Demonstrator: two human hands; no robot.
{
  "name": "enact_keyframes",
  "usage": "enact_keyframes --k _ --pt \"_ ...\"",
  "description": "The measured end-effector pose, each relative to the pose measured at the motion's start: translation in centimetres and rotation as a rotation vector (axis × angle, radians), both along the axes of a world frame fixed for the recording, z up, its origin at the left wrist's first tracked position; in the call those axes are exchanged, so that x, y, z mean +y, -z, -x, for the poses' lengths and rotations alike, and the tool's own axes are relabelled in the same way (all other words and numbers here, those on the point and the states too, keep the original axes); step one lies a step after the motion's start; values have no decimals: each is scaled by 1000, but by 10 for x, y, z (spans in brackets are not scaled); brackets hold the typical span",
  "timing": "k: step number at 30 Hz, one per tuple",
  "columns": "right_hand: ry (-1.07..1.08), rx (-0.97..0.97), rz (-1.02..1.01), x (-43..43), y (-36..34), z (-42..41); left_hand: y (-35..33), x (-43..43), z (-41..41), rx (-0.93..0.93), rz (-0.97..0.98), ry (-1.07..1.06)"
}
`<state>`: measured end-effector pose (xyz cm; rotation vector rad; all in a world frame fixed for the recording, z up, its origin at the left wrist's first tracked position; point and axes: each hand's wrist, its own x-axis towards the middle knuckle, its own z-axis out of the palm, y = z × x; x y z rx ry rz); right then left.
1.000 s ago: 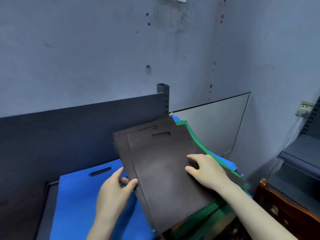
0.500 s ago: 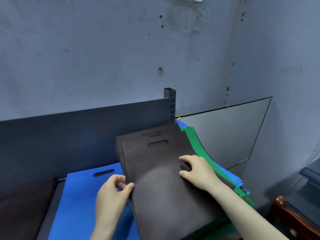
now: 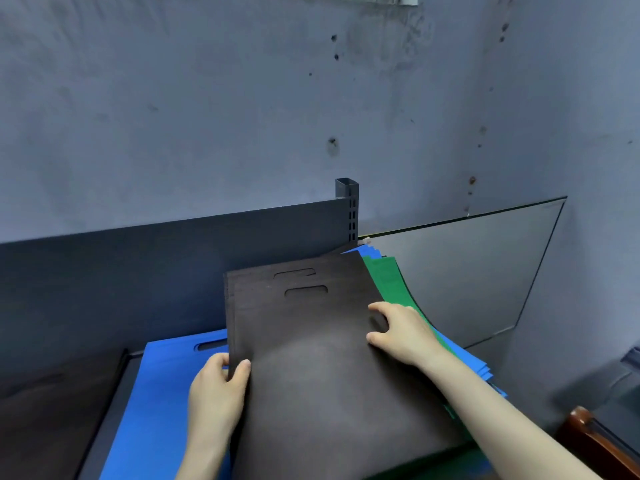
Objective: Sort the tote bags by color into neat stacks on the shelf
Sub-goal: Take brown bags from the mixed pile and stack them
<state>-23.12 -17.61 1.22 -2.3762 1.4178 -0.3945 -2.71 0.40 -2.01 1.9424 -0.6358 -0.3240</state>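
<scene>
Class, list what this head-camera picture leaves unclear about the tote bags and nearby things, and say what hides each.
Head view:
Number of brown bags: only their edges show.
Left hand: its fingers are tucked under the brown bags.
Green bags and blue bags beneath: mostly covered by brown bags and right hand.
Dark stack, far left: dim, cut by frame edge.
Wooden chair: cut off at lower right corner.

The dark grey shelf (image 3: 108, 419) has a back panel (image 3: 138, 278) ending at a slotted post (image 3: 347, 202). A brown bag (image 3: 52, 410) lies flat at its far left, with a blue bag (image 3: 156, 403) near it. At the right sits a mixed pile: brown bags (image 3: 329, 382) over green bags (image 3: 391, 289) and blue bags (image 3: 467, 362).
</scene>
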Motion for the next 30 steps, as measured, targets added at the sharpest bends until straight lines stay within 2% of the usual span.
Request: enact_keyframes --k 5,10,16,19,23,27,30 --pt "67 35 -7 -12 -3 -5 5 -6 -5 24 12 -76" --pt "171 -57 -106 -27 -12 -15 8 -17 -1 20 8 -56" --pt "228 -68 -200 -36 -15 -22 8 -21 1 -12 15 -49" --pt "187 -55 -146 -34 -13 -22 11 -21 0 -9 -29 -85" --pt "110 -239 -104 -27 -10 -19 9 -19 -2 1 -42 -185" --pt "48 -91 113 -19 -13 -15 12 -19 -6 23 22 -218" --pt "21 -119 138 -14 -9 -18 15 -21 -5 32 41 -210"
